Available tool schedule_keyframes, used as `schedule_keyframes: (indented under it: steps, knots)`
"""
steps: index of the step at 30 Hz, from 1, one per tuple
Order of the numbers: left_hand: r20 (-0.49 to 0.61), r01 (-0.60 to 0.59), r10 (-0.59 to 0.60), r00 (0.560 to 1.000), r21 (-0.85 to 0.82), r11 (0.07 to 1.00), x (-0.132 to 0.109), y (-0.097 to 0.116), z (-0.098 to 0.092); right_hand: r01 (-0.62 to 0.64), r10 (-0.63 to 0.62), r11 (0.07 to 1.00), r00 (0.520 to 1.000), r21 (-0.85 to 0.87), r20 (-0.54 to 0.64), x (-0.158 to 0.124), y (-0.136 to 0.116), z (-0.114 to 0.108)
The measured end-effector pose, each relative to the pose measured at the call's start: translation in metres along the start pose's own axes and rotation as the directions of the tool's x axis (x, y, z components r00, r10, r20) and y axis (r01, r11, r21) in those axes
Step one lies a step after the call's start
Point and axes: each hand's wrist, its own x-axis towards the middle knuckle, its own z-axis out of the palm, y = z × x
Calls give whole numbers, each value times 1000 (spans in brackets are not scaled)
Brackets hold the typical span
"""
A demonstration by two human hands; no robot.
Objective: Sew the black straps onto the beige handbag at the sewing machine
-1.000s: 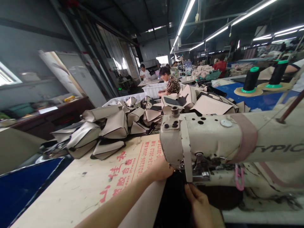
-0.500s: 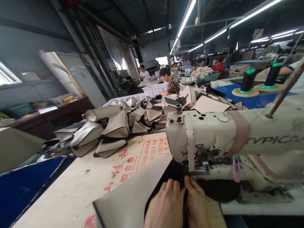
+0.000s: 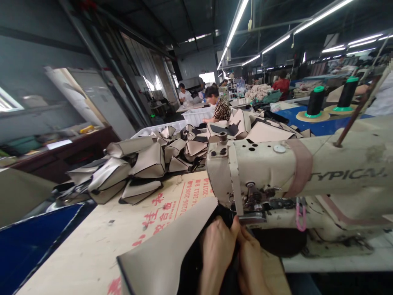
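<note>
Left hand point(image 3: 218, 246) edges nearer the sewing machine point(image 3: 260, 168) at one o'clock, curled closed on black cloth point(image 3: 190, 266) like the right hand point(image 3: 250, 254), apparently steadying it.

I have the left hand point(image 3: 217, 246) curled into black cloth point(image 3: 192, 268), with the right hand point(image 3: 250, 256) gripping it alongside, both just before the sewing machine point(image 3: 260, 168). Left of them I see a beige panel point(image 3: 156, 250) over a printed plywood board point(image 3: 82, 250); beyond, heaped beige bags point(image 3: 147, 159). A pink clip point(image 3: 304, 219) hangs right of my right hand, thread cones point(image 3: 315, 102) farther off.
</note>
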Motion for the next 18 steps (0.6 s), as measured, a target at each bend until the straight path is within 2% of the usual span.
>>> schedule_keyframes:
  steps: [3,6,11,18]
  knots:
    - [45,20,-10,999,-205,979,5,-12,6,-27,28,999,999,30,-17,3,4,1]
    - [72,36,-14,997,-315,948,12,-17,9,-36,37,998,999,42,-36,8,8,1]
    - [47,-13,36,998,-411,911,15,-18,5,-13,14,1000,999,25,-37,10,13,0]
    - [74,29,6,997,-462,887,15,-22,9,16,-17,998,1000,-57,-12,11,17,-9]
